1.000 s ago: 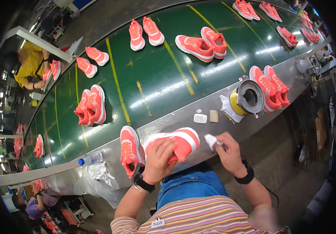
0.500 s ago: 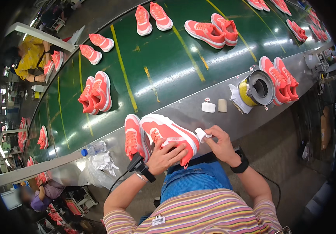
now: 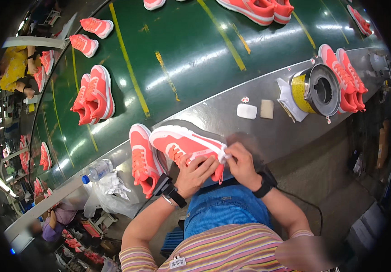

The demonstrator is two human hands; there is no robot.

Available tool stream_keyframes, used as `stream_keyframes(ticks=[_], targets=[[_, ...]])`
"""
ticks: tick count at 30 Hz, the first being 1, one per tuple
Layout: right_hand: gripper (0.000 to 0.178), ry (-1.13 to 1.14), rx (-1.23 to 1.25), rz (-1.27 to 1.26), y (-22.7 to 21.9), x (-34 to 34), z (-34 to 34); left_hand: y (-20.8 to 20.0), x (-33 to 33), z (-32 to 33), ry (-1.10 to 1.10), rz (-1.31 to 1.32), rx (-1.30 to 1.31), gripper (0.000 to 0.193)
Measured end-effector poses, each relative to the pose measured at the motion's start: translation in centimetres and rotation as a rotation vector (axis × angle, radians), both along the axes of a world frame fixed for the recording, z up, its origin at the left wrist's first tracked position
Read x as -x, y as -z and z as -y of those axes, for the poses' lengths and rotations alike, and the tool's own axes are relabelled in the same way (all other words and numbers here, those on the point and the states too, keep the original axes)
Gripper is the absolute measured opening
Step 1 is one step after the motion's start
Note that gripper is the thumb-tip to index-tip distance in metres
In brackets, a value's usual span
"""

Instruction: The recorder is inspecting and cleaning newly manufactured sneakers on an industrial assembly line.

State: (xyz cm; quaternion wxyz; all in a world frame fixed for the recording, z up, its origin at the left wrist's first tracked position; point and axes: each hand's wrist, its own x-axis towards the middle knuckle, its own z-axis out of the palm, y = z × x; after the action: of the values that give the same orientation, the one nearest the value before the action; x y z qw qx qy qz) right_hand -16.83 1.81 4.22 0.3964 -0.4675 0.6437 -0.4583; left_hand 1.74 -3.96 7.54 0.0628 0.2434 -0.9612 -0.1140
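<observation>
A coral sneaker (image 3: 184, 144) with a white sole lies tilted on its side at the metal ledge. My left hand (image 3: 195, 176) is closed round its upper near the heel, fingers over the side. At the heel end, my right hand (image 3: 244, 167) pinches a small white cloth (image 3: 224, 156) against the edge of the sole. Most of the cloth is hidden by my fingers. The matching sneaker (image 3: 141, 156) stands upright just left of the held one, its toe pointing away from me.
Beyond the metal ledge (image 3: 213, 124) runs a green belt (image 3: 145, 68) carrying several coral sneakers. On the ledge are a white block (image 3: 247, 111), a beige block (image 3: 266, 109) and a round tin (image 3: 326, 89). A bottle (image 3: 100, 169) and white rags (image 3: 115, 187) lie to the left.
My right hand has brought the white cloth from just off the heel onto the sole's edge. The left hand keeps its hold on the sneaker. The whole view has shifted.
</observation>
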Motion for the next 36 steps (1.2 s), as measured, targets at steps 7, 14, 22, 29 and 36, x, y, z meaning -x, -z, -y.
stream_keyframes(ticks=[7,14,22,29,36], targets=[[0.01,0.043,0.049,0.01,0.3,-0.2,-0.8,-0.2,0.4,0.0,-0.021,0.019,0.001,0.049],[0.006,-0.086,0.117,-0.051,-0.2,0.8,3.1,-0.4,1.1,0.0,-0.026,0.023,-0.025,0.052],[0.004,-0.126,-0.142,-0.025,0.7,2.5,-4.0,-0.6,0.7,0.1,-0.03,0.055,-0.008,0.052],[0.008,-0.018,0.044,0.198,-1.7,2.0,-0.6,-0.4,0.5,0.1,-0.017,0.077,0.009,0.052],[0.006,-0.138,0.131,-0.021,0.5,-0.4,3.5,-0.1,0.4,0.0,0.005,-0.003,0.036,0.051]])
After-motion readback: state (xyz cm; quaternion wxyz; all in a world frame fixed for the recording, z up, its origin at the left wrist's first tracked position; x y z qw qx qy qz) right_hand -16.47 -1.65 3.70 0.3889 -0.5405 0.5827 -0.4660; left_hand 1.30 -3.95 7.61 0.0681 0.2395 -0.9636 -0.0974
